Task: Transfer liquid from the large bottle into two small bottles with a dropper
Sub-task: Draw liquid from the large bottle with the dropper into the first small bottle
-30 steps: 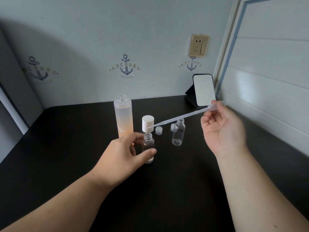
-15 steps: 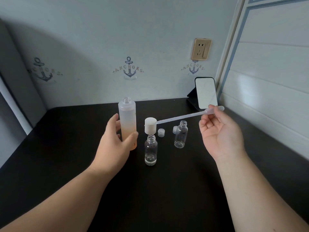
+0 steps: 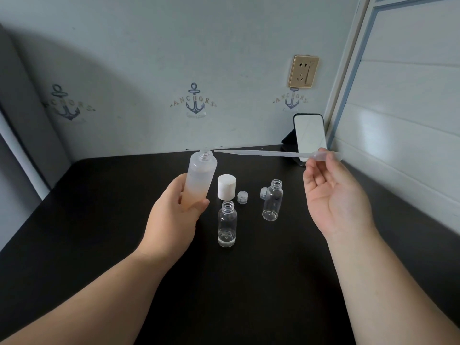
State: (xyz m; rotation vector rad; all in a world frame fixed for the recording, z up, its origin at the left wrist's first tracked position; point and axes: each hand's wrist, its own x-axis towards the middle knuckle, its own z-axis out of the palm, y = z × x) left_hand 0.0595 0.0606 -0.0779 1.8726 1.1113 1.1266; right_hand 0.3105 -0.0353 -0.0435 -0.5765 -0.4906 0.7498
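Two small clear plastic bottles, one at centre frame [image 3: 227,224] and one to its right [image 3: 272,200], stand uncapped on the matte black counter [image 3: 99,220], as they did half a second ago, while the frosted cylindrical large bottle [image 3: 200,179] has since been lifted and tilted rightward by the left hand [image 3: 174,215], whose fingers and thumb wrap its peach-tinted lower half. The right hand [image 3: 333,195] pinches the bulb of the thin translucent dropper [image 3: 273,153], now raised nearly level, its tip just beside the large bottle's threaded mouth. A white cylindrical cap [image 3: 226,187] and two small clear ridged caps [image 3: 243,197] [image 3: 263,192] sit behind the small bottles.
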